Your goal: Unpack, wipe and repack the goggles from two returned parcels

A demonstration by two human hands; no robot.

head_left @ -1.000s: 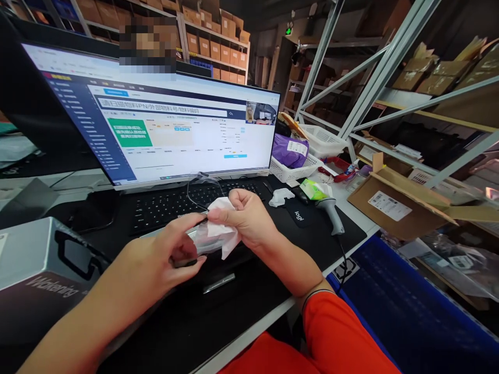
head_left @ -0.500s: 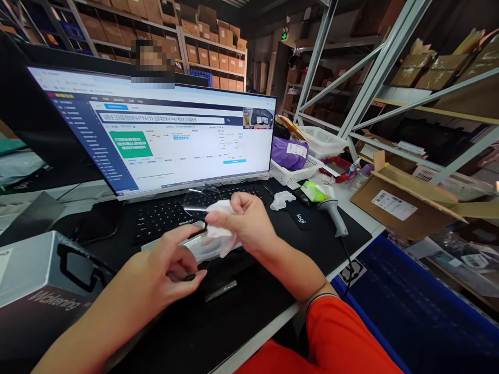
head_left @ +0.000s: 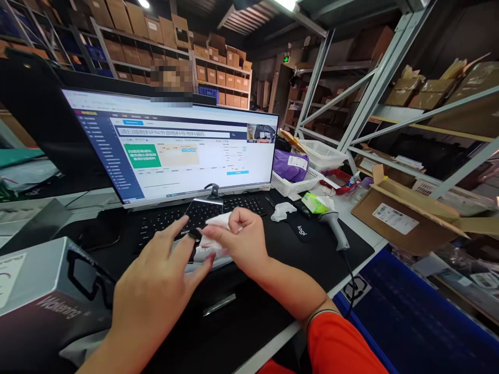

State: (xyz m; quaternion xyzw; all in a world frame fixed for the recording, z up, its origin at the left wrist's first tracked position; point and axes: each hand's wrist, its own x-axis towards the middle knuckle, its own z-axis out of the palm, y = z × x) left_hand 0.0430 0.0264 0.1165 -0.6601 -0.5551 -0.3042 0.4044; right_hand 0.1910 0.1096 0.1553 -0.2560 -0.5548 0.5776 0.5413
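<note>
A pair of glasses (head_left: pixel 205 207) with a clear lens and dark frame parts is up in front of the keyboard, partly hidden by my fingers. My left hand (head_left: pixel 156 275) grips a dark part of it between thumb and fingers. In my right hand (head_left: pixel 249 241) a crumpled white tissue (head_left: pixel 218 223) is pinched against the glasses. Under my hands, a pale, flat object shows only in part. A thin silvery strip (head_left: pixel 219 305) lies on the black desk mat nearer to me.
A grey box (head_left: pixel 35 296) printed with glasses stands at the left. Behind the keyboard (head_left: pixel 156 223) is a monitor (head_left: pixel 187 150). To the right lie another tissue (head_left: pixel 283 211), a barcode scanner (head_left: pixel 335 228), white baskets (head_left: pixel 296 188) and an open carton (head_left: pixel 390 215). A person is behind the monitor.
My left hand has turned so its back faces me more, and the glasses have tilted. The right hand still pinches the tissue. The camera view has tipped upward.
</note>
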